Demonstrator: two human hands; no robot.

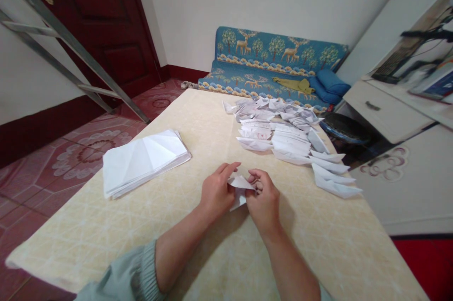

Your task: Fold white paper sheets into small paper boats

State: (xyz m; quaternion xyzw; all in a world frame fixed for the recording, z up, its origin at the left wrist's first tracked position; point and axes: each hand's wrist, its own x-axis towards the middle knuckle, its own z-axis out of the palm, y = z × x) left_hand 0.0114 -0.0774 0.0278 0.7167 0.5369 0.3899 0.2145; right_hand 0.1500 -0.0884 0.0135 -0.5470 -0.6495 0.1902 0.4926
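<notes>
Between my two hands is a small folded white paper (241, 183), held just above the table near its middle. My left hand (219, 190) grips its left side, with the thumb hidden behind the paper. My right hand (264, 197) pinches the right side, fingers curled round the edge. To the left lies a stack of white paper sheets (145, 162), the top one marked with crossing creases. On the right, folded paper boats (290, 143) stand in close rows, some with printed text showing.
A pale yellow patterned cloth covers the table (141, 235). Behind it stands a blue sofa (262, 55) with deer patterns. A metal ladder (88, 62) leans at the left by a dark red door (106, 13). A white cabinet (396, 117) and a black stool (345, 126) are at the right.
</notes>
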